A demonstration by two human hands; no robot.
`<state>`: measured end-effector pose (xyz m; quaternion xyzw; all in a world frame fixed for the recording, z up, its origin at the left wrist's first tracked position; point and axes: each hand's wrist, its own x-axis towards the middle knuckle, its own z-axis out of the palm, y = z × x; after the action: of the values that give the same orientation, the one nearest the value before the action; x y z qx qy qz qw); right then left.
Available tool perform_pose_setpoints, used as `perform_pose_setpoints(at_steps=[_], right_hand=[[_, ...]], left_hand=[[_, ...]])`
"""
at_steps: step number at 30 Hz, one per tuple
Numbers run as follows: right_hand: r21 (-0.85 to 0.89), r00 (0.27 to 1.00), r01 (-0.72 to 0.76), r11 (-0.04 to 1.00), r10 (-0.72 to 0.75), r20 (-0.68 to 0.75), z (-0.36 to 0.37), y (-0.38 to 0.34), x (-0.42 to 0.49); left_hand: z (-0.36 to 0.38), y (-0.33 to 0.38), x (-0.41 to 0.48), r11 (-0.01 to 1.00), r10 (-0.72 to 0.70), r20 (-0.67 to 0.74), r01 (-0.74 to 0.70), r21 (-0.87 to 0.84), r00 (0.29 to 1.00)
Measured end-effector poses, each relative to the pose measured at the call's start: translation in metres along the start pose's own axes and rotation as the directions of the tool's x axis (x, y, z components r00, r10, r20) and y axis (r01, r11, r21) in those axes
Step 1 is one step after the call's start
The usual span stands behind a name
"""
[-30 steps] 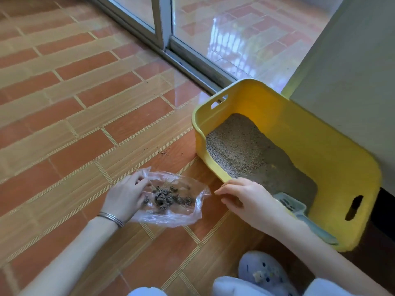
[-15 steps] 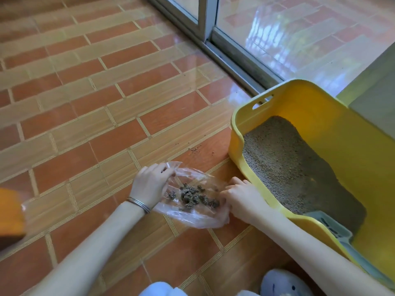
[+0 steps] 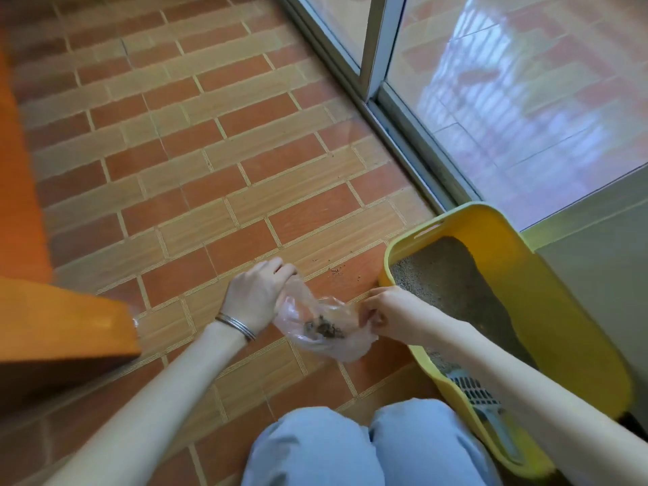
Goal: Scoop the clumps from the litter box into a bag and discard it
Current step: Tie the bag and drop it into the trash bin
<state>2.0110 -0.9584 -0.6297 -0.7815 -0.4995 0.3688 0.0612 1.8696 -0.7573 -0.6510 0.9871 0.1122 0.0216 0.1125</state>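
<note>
Pinching opposite edges, the left hand [image 3: 257,292] and right hand [image 3: 389,313] hold the clear bag [image 3: 345,349] stretched crosswise between them, just beside the yellow litter box [image 3: 561,327]. Dark clumps [image 3: 324,330] sag in its middle.

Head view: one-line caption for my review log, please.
Left hand and right hand grip a clear plastic bag holding dark clumps, beside the yellow litter box with the scoop resting inside.

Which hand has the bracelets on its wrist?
The left hand, gripping the plastic bag: thin metal bangles circle its wrist. The right hand, nearest the yellow litter box, wears none.
</note>
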Motion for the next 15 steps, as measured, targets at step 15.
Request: perform_pose_setpoints(at_steps=[15], right_hand=[[-0.129, 0.992, -0.041, 0.991, 0.025, -0.122, -0.296, -0.186, -0.183]], left_hand=[[-0.377, 0.049, 0.015, 0.985, -0.171, -0.083, 0.172, 0.001, 0.982]])
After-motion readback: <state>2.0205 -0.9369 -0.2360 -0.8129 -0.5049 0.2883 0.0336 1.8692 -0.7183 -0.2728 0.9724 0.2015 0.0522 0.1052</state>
